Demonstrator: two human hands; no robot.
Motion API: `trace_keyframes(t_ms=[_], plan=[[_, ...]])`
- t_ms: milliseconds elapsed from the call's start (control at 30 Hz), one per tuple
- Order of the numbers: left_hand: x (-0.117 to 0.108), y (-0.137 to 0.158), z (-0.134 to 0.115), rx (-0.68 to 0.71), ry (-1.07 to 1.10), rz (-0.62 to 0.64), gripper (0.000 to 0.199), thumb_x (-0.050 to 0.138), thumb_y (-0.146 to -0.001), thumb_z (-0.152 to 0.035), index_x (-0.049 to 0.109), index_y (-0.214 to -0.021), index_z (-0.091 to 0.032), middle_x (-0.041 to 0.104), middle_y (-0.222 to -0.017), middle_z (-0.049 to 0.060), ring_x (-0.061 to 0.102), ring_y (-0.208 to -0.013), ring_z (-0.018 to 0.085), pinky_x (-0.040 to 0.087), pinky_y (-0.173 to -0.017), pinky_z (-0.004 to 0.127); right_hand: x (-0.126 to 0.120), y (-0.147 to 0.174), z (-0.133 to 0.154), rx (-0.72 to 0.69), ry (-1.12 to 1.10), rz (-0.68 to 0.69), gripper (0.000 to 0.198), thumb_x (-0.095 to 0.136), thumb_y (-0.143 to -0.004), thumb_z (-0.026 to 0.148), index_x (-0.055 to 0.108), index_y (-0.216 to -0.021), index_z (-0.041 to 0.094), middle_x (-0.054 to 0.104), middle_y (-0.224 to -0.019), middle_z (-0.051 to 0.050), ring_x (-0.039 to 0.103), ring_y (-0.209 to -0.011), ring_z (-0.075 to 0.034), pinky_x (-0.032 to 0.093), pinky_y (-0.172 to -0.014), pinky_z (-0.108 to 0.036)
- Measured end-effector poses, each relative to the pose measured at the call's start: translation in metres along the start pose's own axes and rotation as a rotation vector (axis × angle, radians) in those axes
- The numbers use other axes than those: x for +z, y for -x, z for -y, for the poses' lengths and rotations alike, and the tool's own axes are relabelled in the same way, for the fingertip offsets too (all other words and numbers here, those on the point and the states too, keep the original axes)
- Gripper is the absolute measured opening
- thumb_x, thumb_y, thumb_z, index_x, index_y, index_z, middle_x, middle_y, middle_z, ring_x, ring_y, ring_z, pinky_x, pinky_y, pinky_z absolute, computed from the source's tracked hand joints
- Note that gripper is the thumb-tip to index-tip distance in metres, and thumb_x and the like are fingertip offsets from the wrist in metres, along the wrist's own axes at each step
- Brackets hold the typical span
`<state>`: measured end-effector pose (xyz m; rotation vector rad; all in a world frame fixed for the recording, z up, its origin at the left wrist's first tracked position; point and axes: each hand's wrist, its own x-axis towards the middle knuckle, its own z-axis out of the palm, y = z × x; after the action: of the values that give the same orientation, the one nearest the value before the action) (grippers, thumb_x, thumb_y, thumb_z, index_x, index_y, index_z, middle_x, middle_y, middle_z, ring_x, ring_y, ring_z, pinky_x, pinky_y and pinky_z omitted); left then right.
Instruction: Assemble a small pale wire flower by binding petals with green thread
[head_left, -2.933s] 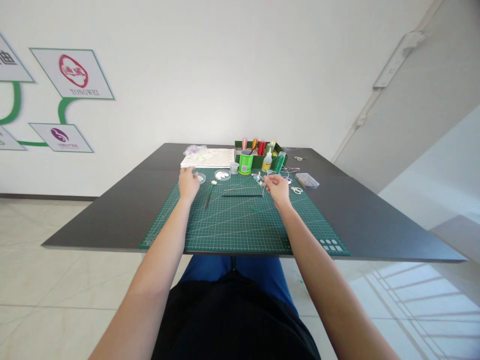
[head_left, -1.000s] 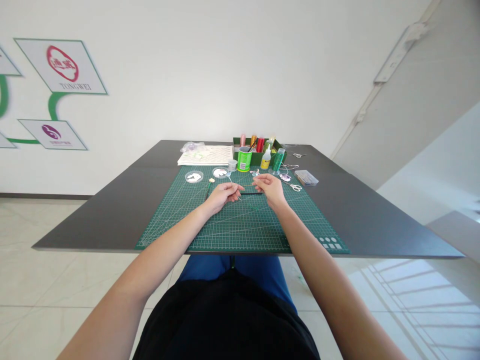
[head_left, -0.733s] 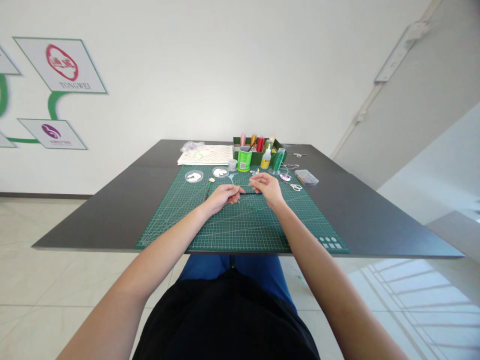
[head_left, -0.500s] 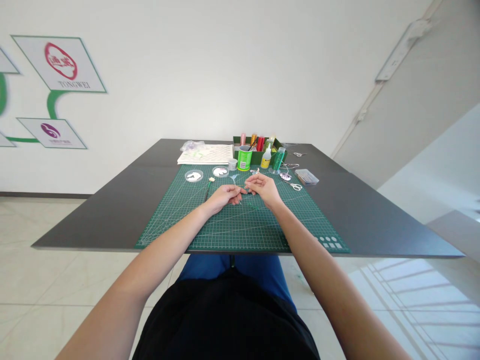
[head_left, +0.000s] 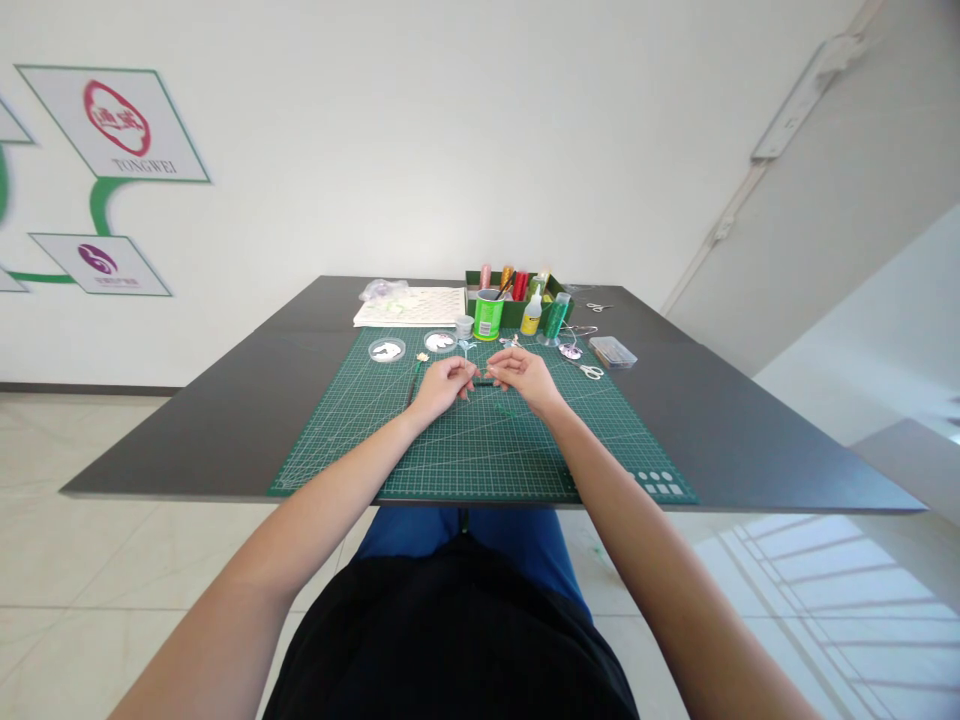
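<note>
Behind both pinching hands, left hand (head_left: 441,385) and right hand (head_left: 526,376), a green cup (head_left: 488,315) holds pens

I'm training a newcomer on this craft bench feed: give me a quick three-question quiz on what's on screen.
1. True or false: both hands are over the green cutting mat.
2. The green cup stands: A) far edge of the mat, B) on the floor, C) near edge.
3. What lies right of the right hand, near the clear box?

Key
1. True; the left hand nearly meets the right.
2. A
3. Small scissors.
</note>
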<state>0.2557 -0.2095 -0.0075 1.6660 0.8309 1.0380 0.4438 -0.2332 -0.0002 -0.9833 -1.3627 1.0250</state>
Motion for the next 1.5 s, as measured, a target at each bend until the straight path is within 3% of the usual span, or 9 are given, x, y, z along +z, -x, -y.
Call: trace_keyframes(t_ms=[133, 300, 433, 600, 1033, 1167, 1300, 1400, 1500], plan=[[-0.003, 0.001, -0.005, 0.112, -0.148, -0.099, 0.025, 0.058, -0.091, -0.038, 0.069, -0.089, -0.016, 0.063, -0.066, 0.0, 0.054, -0.051, 0.011, 0.043, -0.055, 0.024, 0.001, 0.002, 0.001, 0.012, 0.028, 0.06, 0.034, 0.085, -0.065, 0.041, 0.069, -0.085, 0.018, 0.074, -0.07, -0.004, 0.066, -0.062, -0.015, 0.046, -0.052, -0.025], [-0.002, 0.0, -0.004, 0.128, -0.256, -0.015, 0.024, 0.059, -0.089, -0.034, 0.072, -0.094, -0.014, 0.062, -0.063, 0.0, 0.053, -0.052, 0.012, 0.042, -0.055, 0.024, 0.001, 0.003, 0.002, 0.013, 0.049, 0.115, 0.035, 0.085, -0.065, 0.039, 0.068, -0.086, 0.017, 0.075, -0.073, -0.004, 0.063, -0.058, -0.013, 0.048, -0.052, -0.025], [-0.001, -0.003, 0.004, 0.05, -0.172, 0.106, 0.027, 0.062, -0.087, -0.038, 0.07, -0.086, -0.012, 0.062, -0.062, 0.0, 0.052, -0.05, 0.011, 0.042, -0.052, 0.023, 0.0, 0.002, 0.0, -0.012, 0.058, 0.11, 0.035, 0.085, -0.066, 0.04, 0.068, -0.085, 0.016, 0.073, -0.07, -0.003, 0.062, -0.058, -0.013, 0.048, -0.052, -0.024], [-0.001, -0.004, 0.007, -0.018, -0.063, 0.16, 0.034, 0.07, -0.081, -0.046, 0.067, -0.083, -0.012, 0.061, -0.061, 0.0, 0.051, -0.048, 0.009, 0.04, -0.05, 0.021, -0.001, -0.001, -0.004, -0.019, 0.048, 0.095, 0.034, 0.085, -0.065, 0.039, 0.069, -0.085, 0.016, 0.072, -0.071, -0.003, 0.062, -0.058, -0.013, 0.049, -0.053, -0.025], [-0.001, -0.003, 0.003, -0.081, 0.04, 0.148, 0.029, 0.074, -0.081, -0.04, 0.063, -0.078, -0.013, 0.061, -0.06, 0.0, 0.049, -0.046, 0.007, 0.034, -0.045, 0.02, -0.001, -0.001, -0.004, -0.037, 0.039, 0.063, 0.036, 0.083, -0.067, 0.041, 0.068, -0.089, 0.016, 0.073, -0.075, -0.005, 0.062, -0.06, -0.013, 0.047, -0.052, -0.025], [-0.001, -0.002, -0.001, -0.067, 0.145, 0.147, 0.027, 0.074, -0.082, -0.037, 0.064, -0.08, -0.012, 0.063, -0.064, 0.001, 0.049, -0.048, 0.006, 0.033, -0.045, 0.019, -0.003, -0.004, -0.005, -0.063, -0.04, -0.082, 0.043, 0.079, -0.071, 0.044, 0.064, -0.101, 0.019, 0.074, -0.096, -0.007, 0.064, -0.063, -0.013, 0.047, -0.05, -0.023], [-0.002, -0.001, -0.005, -0.052, 0.243, 0.15, 0.029, 0.077, -0.079, -0.038, 0.065, -0.08, -0.011, 0.063, -0.066, 0.001, 0.047, -0.047, 0.005, 0.033, -0.045, 0.019, -0.01, -0.006, -0.006, 0.005, -0.089, -0.244, 0.042, 0.077, -0.072, 0.04, 0.06, -0.106, 0.022, 0.07, -0.109, -0.006, 0.065, -0.067, -0.012, 0.05, -0.051, -0.022], [-0.003, -0.001, -0.007, -0.062, 0.318, 0.154, 0.031, 0.079, -0.077, -0.039, 0.064, -0.079, -0.012, 0.063, -0.066, 0.001, 0.047, -0.047, 0.005, 0.033, -0.046, 0.019, -0.012, -0.003, -0.003, 0.053, -0.115, -0.173, 0.037, 0.075, -0.073, 0.033, 0.061, -0.106, 0.021, 0.07, -0.112, -0.007, 0.065, -0.067, -0.011, 0.049, -0.05, -0.02], [-0.004, -0.001, -0.009, -0.063, 0.372, 0.151, 0.032, 0.08, -0.077, -0.039, 0.062, -0.079, -0.012, 0.063, -0.067, 0.0, 0.047, -0.048, 0.005, 0.034, -0.047, 0.019, -0.008, 0.002, 0.001, 0.098, -0.112, 0.043, 0.037, 0.073, -0.074, 0.025, 0.063, -0.109, 0.02, 0.07, -0.117, -0.009, 0.065, -0.065, -0.01, 0.048, -0.047, -0.019]])
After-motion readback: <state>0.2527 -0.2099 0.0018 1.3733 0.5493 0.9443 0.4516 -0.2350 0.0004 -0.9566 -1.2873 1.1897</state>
